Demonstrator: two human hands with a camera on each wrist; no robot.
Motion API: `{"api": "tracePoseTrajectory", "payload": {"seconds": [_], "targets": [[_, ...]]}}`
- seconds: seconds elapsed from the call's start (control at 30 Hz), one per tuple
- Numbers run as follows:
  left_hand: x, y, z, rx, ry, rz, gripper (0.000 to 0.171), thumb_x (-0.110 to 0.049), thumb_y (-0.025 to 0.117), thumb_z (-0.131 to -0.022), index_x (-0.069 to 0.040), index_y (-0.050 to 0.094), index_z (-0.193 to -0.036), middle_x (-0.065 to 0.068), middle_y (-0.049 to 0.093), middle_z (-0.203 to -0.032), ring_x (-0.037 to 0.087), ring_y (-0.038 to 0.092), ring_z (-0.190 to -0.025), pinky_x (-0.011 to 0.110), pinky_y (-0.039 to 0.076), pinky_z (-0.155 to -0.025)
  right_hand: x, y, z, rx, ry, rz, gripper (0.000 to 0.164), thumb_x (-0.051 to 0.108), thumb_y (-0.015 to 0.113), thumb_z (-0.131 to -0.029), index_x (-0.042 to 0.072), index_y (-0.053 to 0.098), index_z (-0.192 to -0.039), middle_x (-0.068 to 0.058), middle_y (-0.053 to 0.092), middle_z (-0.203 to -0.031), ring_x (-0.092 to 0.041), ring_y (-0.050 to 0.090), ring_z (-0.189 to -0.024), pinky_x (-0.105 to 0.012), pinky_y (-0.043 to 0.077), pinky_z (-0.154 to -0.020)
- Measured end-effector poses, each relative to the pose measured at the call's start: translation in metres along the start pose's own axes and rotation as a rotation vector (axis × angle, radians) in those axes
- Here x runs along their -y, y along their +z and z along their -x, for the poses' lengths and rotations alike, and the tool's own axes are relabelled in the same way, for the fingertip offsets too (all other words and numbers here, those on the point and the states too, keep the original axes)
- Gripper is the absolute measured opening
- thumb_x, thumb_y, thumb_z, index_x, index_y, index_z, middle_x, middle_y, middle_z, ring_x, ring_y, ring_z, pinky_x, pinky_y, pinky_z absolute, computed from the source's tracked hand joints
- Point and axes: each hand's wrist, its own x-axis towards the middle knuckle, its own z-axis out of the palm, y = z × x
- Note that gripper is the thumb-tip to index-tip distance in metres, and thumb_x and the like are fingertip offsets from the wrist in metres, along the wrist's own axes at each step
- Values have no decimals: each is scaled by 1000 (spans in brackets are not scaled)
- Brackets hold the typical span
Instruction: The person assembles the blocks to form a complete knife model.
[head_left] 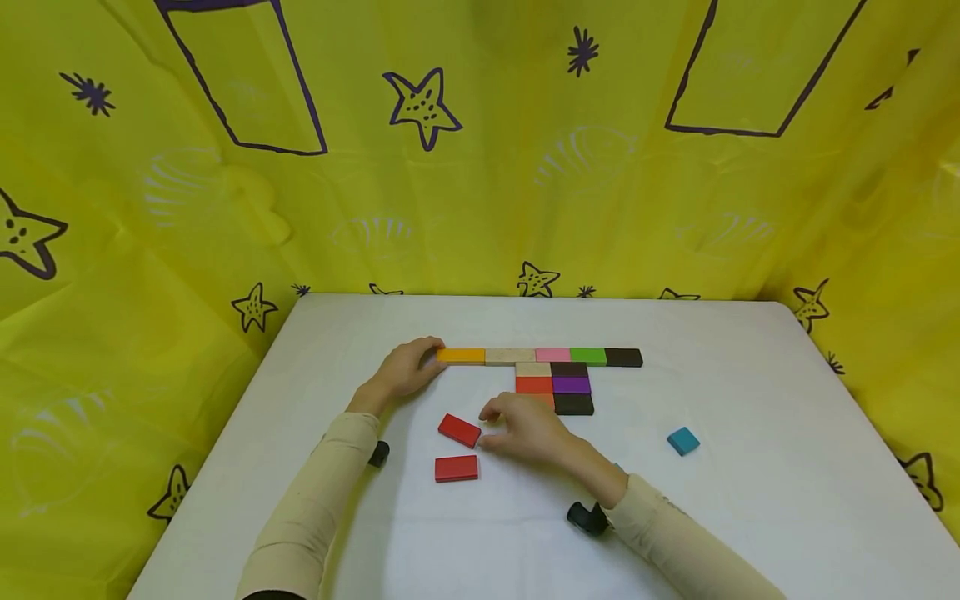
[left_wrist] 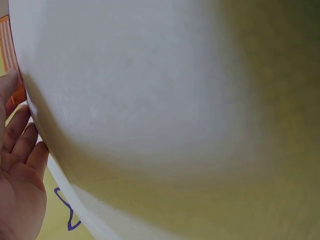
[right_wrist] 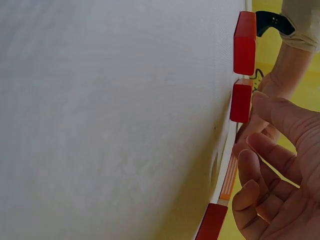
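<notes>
At the left end of a row of flat blocks, my left hand [head_left: 406, 367] pinches an orange block [head_left: 462, 357] between thumb and fingers. Beige, pink, green and dark brown blocks continue that row to the right. My right hand [head_left: 531, 426] holds nothing; its thumb and fingers are apart, close to the right end of a tilted red block [head_left: 459, 430]. Another red block [head_left: 456, 468] lies just nearer. Below the row sits a cluster with a purple block [head_left: 572, 385], and an orange-red one partly hidden by the right hand. In the right wrist view, the right fingers are loosely bent.
A blue block [head_left: 683, 441] lies apart on the right of the white table [head_left: 750, 367]. A small bit of blue shows beside the right wrist. Black wrist devices, one at the right wrist [head_left: 587, 518], hang under both forearms. Yellow patterned curtain [head_left: 480, 200] surrounds the table's back and sides.
</notes>
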Motion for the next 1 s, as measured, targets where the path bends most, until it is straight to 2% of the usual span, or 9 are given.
{"api": "tracePoseTrajectory", "payload": {"seconds": [0.27,0.5,0.73,1.0], "targets": [[0,0,1,-11,2,4,37,-26,64,-102,-8,59,-134,13,62,-138,33,56,-129,50,40,-116,7,5,-7,36,-29,20,29,32,83,-86,12,75,-106,4,71,-95,-11,64,-88,-30,55,-80],[1,0,1,-16,24,1,36,-26,63,-102,-7,59,-133,14,62,-137,35,56,-128,52,40,-115,13,8,-11,66,-12,55,34,37,84,-84,12,75,-105,4,70,-94,-11,65,-86,-29,54,-77],[3,1,0,-15,20,6,37,-26,64,-102,-7,59,-134,13,62,-138,33,55,-131,50,39,-116,16,6,-11,59,-10,61,24,25,81,-86,8,73,-100,0,69,-93,-15,64,-86,-32,55,-77],[2,3,0,-15,5,9,37,-27,63,-102,-8,59,-134,13,62,-138,33,55,-130,50,39,-116,13,6,-9,46,-44,91,19,22,79,-85,10,70,-97,2,65,-90,-12,59,-80,-28,52,-72]]}}
